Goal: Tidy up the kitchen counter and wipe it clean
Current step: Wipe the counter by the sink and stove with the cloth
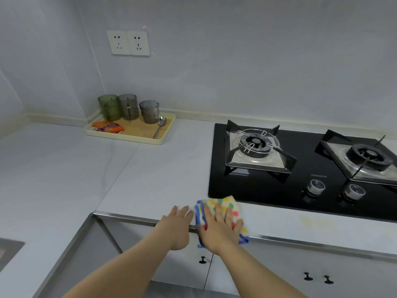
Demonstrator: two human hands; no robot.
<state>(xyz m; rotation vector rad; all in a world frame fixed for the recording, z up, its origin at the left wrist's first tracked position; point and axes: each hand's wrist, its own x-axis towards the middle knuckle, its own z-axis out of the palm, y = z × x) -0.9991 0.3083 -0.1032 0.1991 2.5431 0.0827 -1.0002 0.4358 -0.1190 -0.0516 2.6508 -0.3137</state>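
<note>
The right hand lies flat, fingers spread wide, and presses down on the cloth. The cloth has coloured dots and sits at the front edge of the worktop, just beside the black stove. One corner of the cloth hangs over the edge. The left hand is flat and open too. It rests on the worktop just beside the cloth and holds nothing.

The tidying looks done. Three cups, a spoon and an orange packet all sit in the tray by the back wall. I think the wiping is the step going on now. A faint yellow mark shows on the front strip to the right, so that part seems left to wipe.

There is lots of bare worktop to the left and behind for big sweeps. To the right the strip in front of the stove is thin. The cloth could slip off the front edge there or bump the knobs. The sink is far off at the left.
</note>
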